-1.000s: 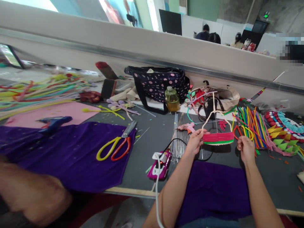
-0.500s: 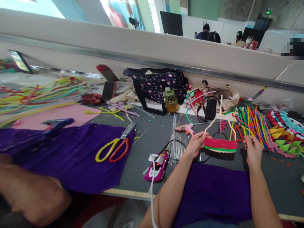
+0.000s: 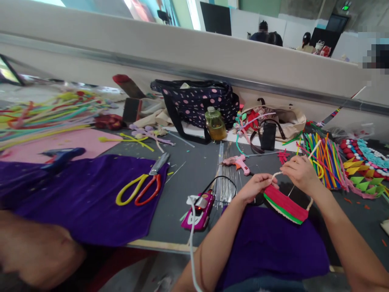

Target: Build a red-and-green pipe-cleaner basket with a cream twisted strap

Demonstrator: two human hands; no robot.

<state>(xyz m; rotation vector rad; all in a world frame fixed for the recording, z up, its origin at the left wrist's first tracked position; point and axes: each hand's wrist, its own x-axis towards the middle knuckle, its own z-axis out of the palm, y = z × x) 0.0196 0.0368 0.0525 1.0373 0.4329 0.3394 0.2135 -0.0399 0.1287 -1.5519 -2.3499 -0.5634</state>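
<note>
Lower right of the frame: your left hand [image 3: 255, 187] pinches the upper left corner of a striped watermelon-coloured panel [image 3: 287, 205], thumb against fingers. Your right hand [image 3: 299, 172] has its grip drawn in around the crown of the cream cord frame [image 3: 310, 204], a straight end poking out above the knuckles; the exact finger contact is hidden. The panel hangs tilted, its right end lower, above the purple cloth [image 3: 273, 247] on your lap side.

The step in hand looks like steadying the panel while working the frame's top. As a judgement, the next move calls for a firm left pinch and a light right one, since the cord probably bends easily.

Room is tightest at the right, where a bundle of coloured stems [image 3: 323, 162] lies just beyond your right hand, a yellow scissor handle [image 3: 319, 170] close by. A pink glue gun [image 3: 238, 162] sits above your left hand. Further left, a magenta car-shaped power strip [image 3: 199, 211] trails its white cable [image 3: 193, 259] over the pale edge of the desk [image 3: 182, 182]. Grey surface between it and the large scissors [image 3: 142, 186] offers more room.
</note>
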